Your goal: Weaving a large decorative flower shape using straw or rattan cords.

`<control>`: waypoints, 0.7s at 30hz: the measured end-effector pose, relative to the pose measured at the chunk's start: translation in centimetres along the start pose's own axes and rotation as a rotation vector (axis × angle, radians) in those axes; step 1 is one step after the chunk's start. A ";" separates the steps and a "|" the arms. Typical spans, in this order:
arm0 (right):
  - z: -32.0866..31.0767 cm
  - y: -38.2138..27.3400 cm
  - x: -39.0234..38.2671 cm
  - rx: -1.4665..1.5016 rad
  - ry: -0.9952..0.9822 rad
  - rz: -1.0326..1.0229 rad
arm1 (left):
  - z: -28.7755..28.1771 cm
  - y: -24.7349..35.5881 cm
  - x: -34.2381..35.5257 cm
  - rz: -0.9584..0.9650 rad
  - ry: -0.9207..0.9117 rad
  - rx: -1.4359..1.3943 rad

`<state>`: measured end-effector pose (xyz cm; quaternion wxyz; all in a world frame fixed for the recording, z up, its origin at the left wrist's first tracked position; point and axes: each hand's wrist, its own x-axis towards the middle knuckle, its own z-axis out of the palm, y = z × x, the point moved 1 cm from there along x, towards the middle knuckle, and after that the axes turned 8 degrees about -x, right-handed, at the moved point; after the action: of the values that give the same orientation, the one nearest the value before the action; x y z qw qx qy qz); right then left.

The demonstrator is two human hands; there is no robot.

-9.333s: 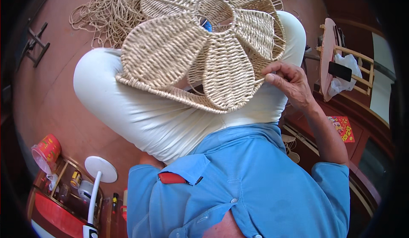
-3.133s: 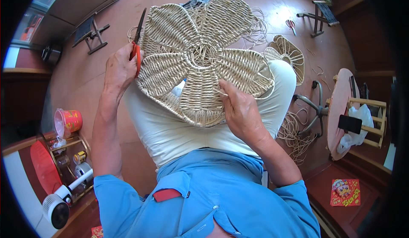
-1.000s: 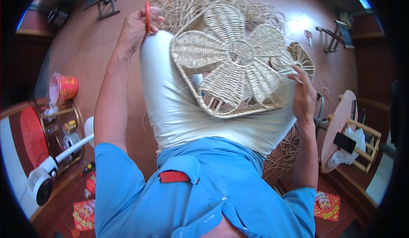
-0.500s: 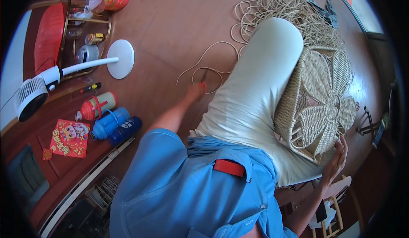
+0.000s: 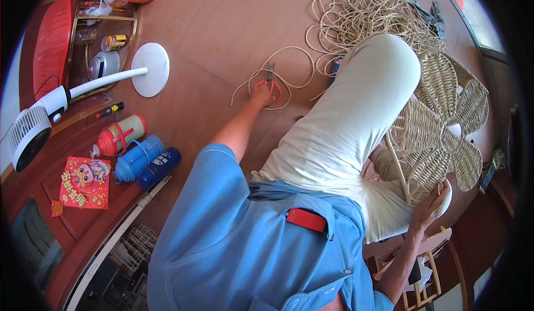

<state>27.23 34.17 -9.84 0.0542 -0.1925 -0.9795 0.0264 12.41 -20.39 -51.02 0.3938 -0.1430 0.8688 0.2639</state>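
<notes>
Left hand (image 5: 262, 95) touches scissors (image 5: 270, 81), floor (image 5: 214, 55) stretching to round fan base (image 5: 154, 80).

Is a reddish-brown floor (image 5: 211, 38) with thin seam lines. Carries a big, tangled cord heap (image 5: 361, 19) at the far side, with a dark crumpled sheet (image 5: 437, 19) beside it and a loose cord loop (image 5: 300, 48) spreading to the left. Bears also a round white fan base (image 5: 151, 69), and shows red-handled scissors (image 5: 271, 77) over the loop, held by the left fingers (image 5: 263, 93), without being clear whether touching the floor.
</notes>
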 end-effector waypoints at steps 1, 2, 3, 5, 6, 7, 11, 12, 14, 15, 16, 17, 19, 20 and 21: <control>0.2 -0.5 0.0 0.046 0.040 -0.015 | -0.6 0.2 0.3 0.010 0.003 0.003; 0.3 -0.8 0.2 0.100 0.024 0.028 | -1.2 0.8 0.4 0.148 0.188 0.044; 0.4 -1.0 0.2 0.071 0.049 0.030 | -1.6 1.4 0.4 0.265 0.305 0.098; 0.5 -0.9 0.0 0.158 0.046 0.095 | -2.9 2.7 0.0 0.252 0.261 0.055; 0.6 -0.8 -0.2 0.178 0.062 0.102 | -4.1 3.8 -0.1 0.206 0.164 0.030; 0.5 -0.6 -0.5 0.252 0.009 0.166 | -5.6 5.2 -0.3 0.179 0.163 0.013; 0.2 -0.3 -1.1 0.169 0.001 0.177 | -12.5 16.4 -3.5 0.285 0.331 -0.499; -0.1 -0.5 -1.1 0.176 -0.036 0.119 | -14.3 19.8 -5.7 0.545 0.410 -0.672; -0.9 -0.9 -0.8 0.227 -0.003 0.068 | -18.8 27.5 -9.8 0.895 0.391 -0.846; -1.2 -1.1 -0.6 0.204 -0.001 0.070 | -20.5 30.9 -12.4 1.011 0.447 -0.770; -1.6 -1.4 -0.4 0.215 -0.006 0.027 | -21.5 34.1 -15.2 1.178 0.520 -0.684; -1.8 -1.7 -0.3 0.222 -0.018 -0.009 | -22.1 37.1 -17.5 1.143 0.485 -0.685; -2.2 -1.9 0.0 0.257 0.024 -0.067 | -21.8 41.8 -21.3 1.168 0.205 -0.454; -2.3 -1.9 0.0 0.265 0.026 -0.092 | -21.4 43.6 -22.6 1.183 0.197 -0.443; -2.3 -1.8 0.0 0.276 0.034 -0.108 | -21.0 45.3 -23.2 1.227 0.149 -0.305</control>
<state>26.79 32.59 -7.43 0.0978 -0.1306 -0.9744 0.1547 -5.96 5.71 -6.20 0.0848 0.3081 0.7704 0.5517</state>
